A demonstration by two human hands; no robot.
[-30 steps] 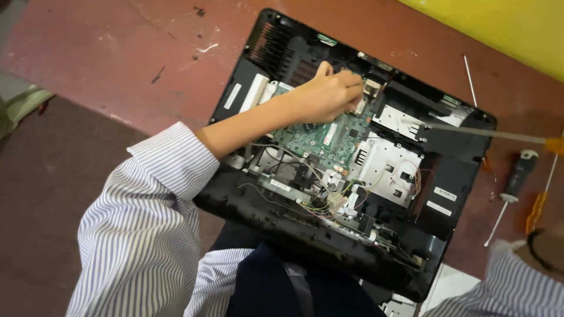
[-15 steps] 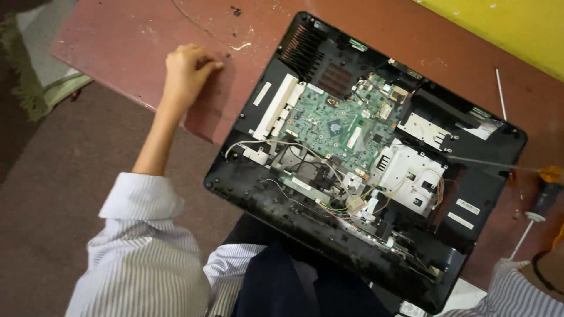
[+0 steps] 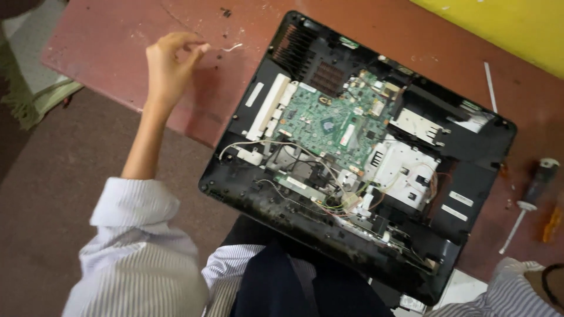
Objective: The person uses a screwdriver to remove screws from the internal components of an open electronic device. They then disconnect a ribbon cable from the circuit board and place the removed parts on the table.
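An opened black computer chassis (image 3: 470,152) lies tilted on a reddish table (image 3: 106,53), its near edge resting over my lap. Inside it are a green circuit board (image 3: 329,123), silver metal covers (image 3: 405,170) and loose wires (image 3: 317,188). My left hand (image 3: 170,67) hovers over the table left of the chassis. Its thumb and forefinger are pinched together, and whether something tiny sits between them is too small to tell. A small white scrap (image 3: 233,47) lies just beyond the fingertips. My right hand is out of view; only a striped sleeve (image 3: 511,290) shows at the bottom right.
A screwdriver with a black handle (image 3: 529,196) and an orange tool (image 3: 551,223) lie on the table to the right of the chassis. A thin white stick (image 3: 489,79) lies behind it. A yellow surface (image 3: 499,23) borders the far right. A pale cloth (image 3: 29,88) sits at the left.
My left hand has left the circuit board and swung left out over the bare table, fingertips pinched. The view has shifted a little; the chassis stays put.
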